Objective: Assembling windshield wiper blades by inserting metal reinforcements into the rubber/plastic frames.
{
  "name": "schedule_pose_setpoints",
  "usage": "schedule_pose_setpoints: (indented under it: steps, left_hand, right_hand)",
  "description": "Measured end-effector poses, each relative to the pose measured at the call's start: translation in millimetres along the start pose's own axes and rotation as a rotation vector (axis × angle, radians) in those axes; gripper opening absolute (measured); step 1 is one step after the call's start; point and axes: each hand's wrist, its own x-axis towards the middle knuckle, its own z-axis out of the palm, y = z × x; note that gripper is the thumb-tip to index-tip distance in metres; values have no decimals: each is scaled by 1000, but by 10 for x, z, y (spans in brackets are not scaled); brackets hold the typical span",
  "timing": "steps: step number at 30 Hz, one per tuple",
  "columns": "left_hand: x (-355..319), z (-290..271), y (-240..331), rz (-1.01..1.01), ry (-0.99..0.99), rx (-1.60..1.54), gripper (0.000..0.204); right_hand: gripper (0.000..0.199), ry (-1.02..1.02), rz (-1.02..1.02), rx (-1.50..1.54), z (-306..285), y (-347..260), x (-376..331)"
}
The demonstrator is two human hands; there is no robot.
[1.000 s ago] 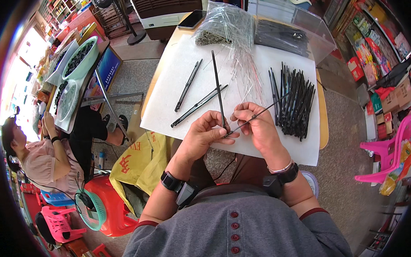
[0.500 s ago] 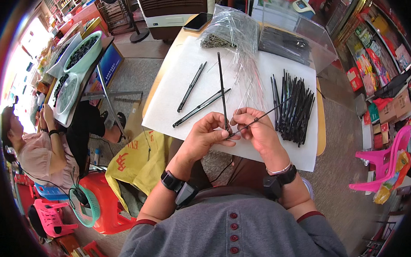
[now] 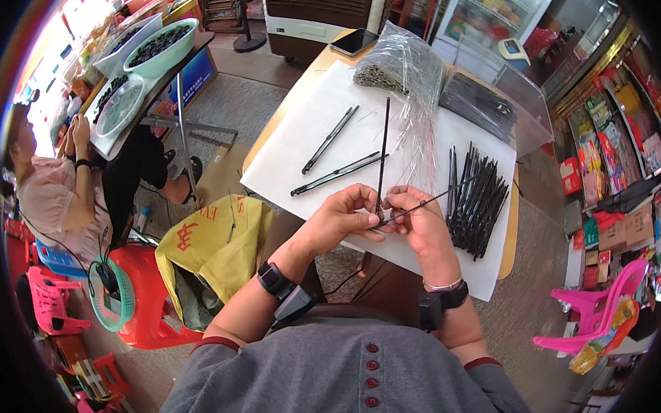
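My left hand [image 3: 340,222] pinches the lower end of a thin black rod [image 3: 384,143] that stands nearly upright. A second thin black rod [image 3: 441,197], with small knobs along it, slants up to the right from between both hands. The fingers of my right hand [image 3: 420,221] are closed at the spot where the two rods meet; what exactly they pinch there is hidden. Beyond my left hand, slim black rod bundles [image 3: 331,139] lie on a white sheet [image 3: 278,161]. A dense pile of black rods [image 3: 480,208] lies beside my right hand.
At the table's far side are a clear plastic bag of thin wires [image 3: 398,69], a phone [image 3: 354,42] and a clear box of black strips [image 3: 480,103]. A yellow sack [image 3: 219,243] hangs at left. Another person [image 3: 61,194] sits by a table with tubs [image 3: 161,52].
The whole view has turned and shifted, so the table sits lower and further right. Both hands keep their grip near the joint of the rods, with only slight finger movement.
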Motion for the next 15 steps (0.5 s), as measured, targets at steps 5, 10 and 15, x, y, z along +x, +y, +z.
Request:
schedule_pose_setpoints:
  steps: [5,10,15]
  left_hand:
    - [-2,-18,-20,12,-11,-40,20]
    - [-2,-34,-36,16,-6,-47,20]
    - [20,-40,-60,25,-29,-68,21]
  right_hand:
    - [13,6,-22,1,-10,-3,10]
    - [14,-9,-9,13,-36,-1,22]
    - [14,-43,-12,1,-33,-16,18]
